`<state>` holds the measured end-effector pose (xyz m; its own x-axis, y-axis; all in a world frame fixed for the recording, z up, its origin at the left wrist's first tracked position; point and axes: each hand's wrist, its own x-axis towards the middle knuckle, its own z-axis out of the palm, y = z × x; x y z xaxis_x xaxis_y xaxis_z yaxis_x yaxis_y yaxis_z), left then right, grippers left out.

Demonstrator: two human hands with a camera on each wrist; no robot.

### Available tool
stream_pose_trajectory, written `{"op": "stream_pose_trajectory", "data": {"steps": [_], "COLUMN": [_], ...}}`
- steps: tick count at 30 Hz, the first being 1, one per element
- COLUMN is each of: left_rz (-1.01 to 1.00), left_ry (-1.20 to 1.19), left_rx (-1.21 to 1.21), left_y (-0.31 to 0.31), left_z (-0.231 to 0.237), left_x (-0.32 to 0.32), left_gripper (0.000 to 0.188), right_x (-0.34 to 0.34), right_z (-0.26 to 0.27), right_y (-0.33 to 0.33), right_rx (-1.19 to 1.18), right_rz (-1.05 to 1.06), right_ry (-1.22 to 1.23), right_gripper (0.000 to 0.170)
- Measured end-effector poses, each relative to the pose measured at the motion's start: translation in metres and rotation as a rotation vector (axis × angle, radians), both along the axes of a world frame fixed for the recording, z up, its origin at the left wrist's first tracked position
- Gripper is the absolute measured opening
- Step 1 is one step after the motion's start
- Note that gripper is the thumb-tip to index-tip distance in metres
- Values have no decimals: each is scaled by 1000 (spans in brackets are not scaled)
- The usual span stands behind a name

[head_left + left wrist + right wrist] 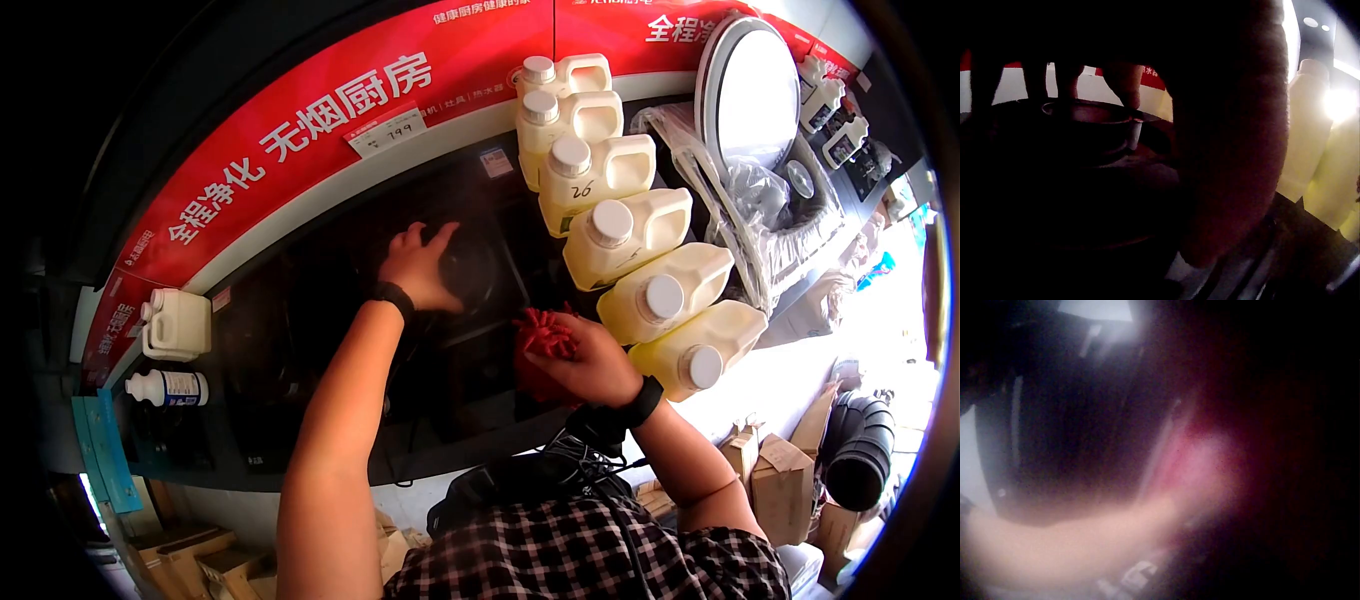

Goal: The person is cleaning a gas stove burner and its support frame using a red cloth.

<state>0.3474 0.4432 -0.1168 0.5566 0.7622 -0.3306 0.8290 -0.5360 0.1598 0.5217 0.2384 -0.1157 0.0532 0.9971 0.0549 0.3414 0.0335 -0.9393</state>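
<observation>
My left hand (420,270) reaches over a black glass cooktop (450,375), fingers and thumb spread around a dark round burner (480,270). In the left wrist view the fingertips hang beside the burner's ring (1088,119), and the thumb (1229,187) points down in the foreground. A red chenille cloth (545,332) with stubby tufts is bunched in my right hand (598,362), which grips it low over the cooktop's near right part. The right wrist view is blurred; red fabric (1200,456) shows there against the fingers.
Several pale jugs of yellowish liquid (625,235) line the cooktop's right side. A white jug (180,325) and a white bottle (170,388) are at the left end. Behind runs a red printed banner (300,130); a plastic-wrapped appliance (770,200) stands far right. Cardboard boxes (785,490) lie below.
</observation>
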Motion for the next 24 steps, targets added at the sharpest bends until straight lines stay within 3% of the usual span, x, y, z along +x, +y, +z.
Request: {"op": "stream_pose_trajectory", "data": {"steps": [6, 14, 18, 21, 24], "left_rz": [8, 23, -39, -54, -61], "left_ry": [-16, 13, 72, -41, -49], "left_rx": [36, 30, -8, 6, -27], "left_y": [1, 0, -2, 5, 3], "left_z": [-3, -3, 21, 27, 51], "left_x": [0, 4, 11, 4, 4], "left_gripper": [110, 111, 112, 111, 111], "right_x": [-4, -6, -7, -8, -11], "right_z": [-2, -7, -7, -2, -4], "right_y": [-1, 2, 1, 1, 1], "right_rx": [-100, -50, -51, -90, -29], "right_rz": [-28, -25, -16, 4, -13], "right_ry": [4, 28, 0, -23, 21], "right_gripper": [31, 34, 34, 41, 32]}}
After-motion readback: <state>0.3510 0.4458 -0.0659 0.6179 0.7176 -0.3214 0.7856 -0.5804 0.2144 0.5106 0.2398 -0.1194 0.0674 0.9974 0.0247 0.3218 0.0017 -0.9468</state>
